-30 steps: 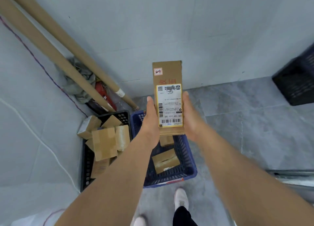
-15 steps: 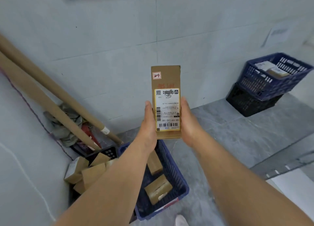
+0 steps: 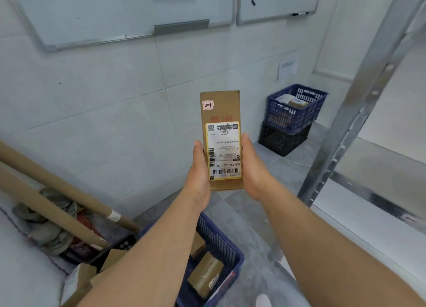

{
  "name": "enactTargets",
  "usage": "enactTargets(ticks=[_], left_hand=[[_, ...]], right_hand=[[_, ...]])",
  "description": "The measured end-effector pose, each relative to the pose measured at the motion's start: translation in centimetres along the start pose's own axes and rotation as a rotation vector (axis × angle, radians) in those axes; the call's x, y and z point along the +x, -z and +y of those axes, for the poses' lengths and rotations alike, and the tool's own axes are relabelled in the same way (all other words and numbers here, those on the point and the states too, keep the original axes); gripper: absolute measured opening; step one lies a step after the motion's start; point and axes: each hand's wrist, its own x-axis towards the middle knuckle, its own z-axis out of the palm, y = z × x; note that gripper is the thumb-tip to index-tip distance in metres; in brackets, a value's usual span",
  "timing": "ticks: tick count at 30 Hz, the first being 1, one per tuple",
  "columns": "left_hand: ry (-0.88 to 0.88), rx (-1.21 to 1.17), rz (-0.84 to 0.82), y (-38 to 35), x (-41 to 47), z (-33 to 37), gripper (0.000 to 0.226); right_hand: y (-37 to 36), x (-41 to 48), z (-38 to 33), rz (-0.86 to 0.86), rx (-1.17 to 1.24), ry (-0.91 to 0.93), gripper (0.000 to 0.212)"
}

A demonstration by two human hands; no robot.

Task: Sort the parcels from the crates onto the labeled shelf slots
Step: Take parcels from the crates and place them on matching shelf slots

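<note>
On grey floor [image 3: 239, 216], blue crate [image 3: 219, 244] holds boxes [image 3: 205, 276]; left hand [image 3: 199, 177] and right hand [image 3: 253, 173] fingers grip parcel [image 3: 221, 108].

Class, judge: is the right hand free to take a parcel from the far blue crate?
Probably not: right hand and left hand both hold the parcel, and the far blue crate stands well away.

We're in a small parcel-sorting storeroom: plastic crates everywhere, a blue crate [image 3: 297, 109] stacked on a black crate [image 3: 280, 141] in the far corner, a second blue crate [image 3: 219, 242] at our feet w/ cardboard boxes [image 3: 205, 276] inside. A galvanised shelf upright [image 3: 366, 103] stands at right, whiteboards [image 3: 92, 13] hang on the tiled wall [image 3: 115, 103], & the parcel [image 3: 224, 109] up front carries a courier label [image 3: 223, 150] w/ barcodes plus a handwritten "2-1" sticker [image 3: 208, 105].
</note>
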Motion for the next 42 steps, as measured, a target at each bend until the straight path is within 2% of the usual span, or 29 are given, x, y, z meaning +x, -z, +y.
enactTargets(ticks=[7,17,28,42], left_hand=[[-0.019,0.018,-0.225,-4.2,-2.4,-0.7,0.058],[-0.050,0.039,-0.447,-11.4,-6.0,-2.3,0.064],[-0.081,0.098,-0.571,-16.0,-10.9,-3.2,0.064],[-0.040,0.150,-0.708,-21.4,-22.1,-7.0,0.061]], right_hand=[[3.6,-5.3,-0.7,0.160,0.037,0.074,0.063],[9.9,-11.8,-1.3,0.333,0.006,0.162,0.067],[13.4,-18.9,-1.7,0.418,0.050,0.235,0.067],[17.5,-32.1,0.7,0.580,0.075,0.240,0.068]])
